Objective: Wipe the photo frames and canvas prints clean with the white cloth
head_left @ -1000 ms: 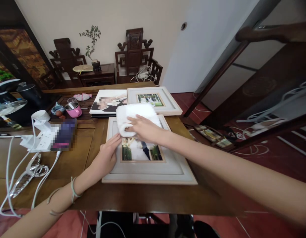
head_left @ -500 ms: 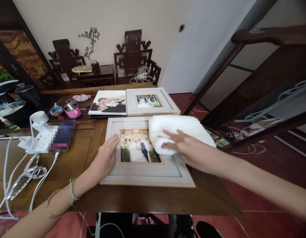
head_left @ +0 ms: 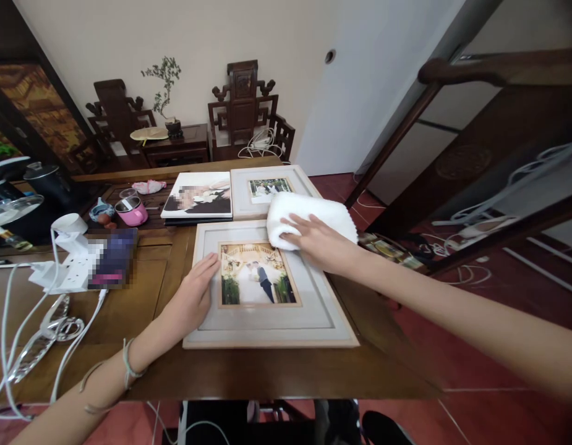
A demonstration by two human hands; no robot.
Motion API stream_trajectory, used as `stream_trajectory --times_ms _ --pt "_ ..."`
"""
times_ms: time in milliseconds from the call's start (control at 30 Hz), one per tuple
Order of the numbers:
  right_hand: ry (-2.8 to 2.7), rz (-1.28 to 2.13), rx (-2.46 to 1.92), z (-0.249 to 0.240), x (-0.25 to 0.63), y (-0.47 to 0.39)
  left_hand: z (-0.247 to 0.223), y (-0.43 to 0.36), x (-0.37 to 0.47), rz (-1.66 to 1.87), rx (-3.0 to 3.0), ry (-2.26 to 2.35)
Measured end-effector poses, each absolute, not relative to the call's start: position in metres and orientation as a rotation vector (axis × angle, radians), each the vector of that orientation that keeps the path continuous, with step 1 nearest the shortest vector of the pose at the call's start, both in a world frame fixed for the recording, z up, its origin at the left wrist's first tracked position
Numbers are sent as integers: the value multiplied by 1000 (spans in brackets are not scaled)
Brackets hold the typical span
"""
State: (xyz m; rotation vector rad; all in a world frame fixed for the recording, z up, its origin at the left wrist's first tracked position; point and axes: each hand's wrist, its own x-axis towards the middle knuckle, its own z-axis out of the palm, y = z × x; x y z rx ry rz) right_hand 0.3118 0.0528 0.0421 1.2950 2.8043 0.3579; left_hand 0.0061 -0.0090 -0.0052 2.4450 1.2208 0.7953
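A pale wooden picture frame (head_left: 267,340) with a photo of a couple lies face up near the table's front edge. My left hand (head_left: 195,295) rests flat along its left side, fingers stretched out. Over the frame's upper right corner, my right hand (head_left: 319,242) grips a folded white towel (head_left: 308,210), fingers spread and bent on it. The towel covers that corner and overlaps the lower edge of a second picture frame (head_left: 308,180) behind. A white-edged photo album (head_left: 200,194) lies left of this second frame; part of its cover is blurred out.
On the left of the wooden table (head_left: 141,334) are a white power strip (head_left: 79,269) with cables, a clear hair claw (head_left: 47,334) and a pink mug (head_left: 132,212). Beyond it stand carved chairs (head_left: 243,105) and a bonsai (head_left: 167,86). A dark wooden rail structure (head_left: 399,142) rises at right.
My right hand and the towel have moved up and a little left, away from the photo toward the far frame. My left hand stays on the left side of the frame.
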Motion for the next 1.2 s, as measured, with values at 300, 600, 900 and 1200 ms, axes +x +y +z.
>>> stream_trajectory --times_ms 300,600,900,1200 --pt "2843 -7 1133 48 320 -48 -6 -11 12 689 2413 1390" --pt "2799 -110 1252 59 313 -39 0 -13 12 595 2426 1376" --pt "2819 50 1146 53 315 6 1 -16 20 594 2391 1528" --pt "2833 -248 1222 54 309 -113 1 -15 22 608 2399 1543"
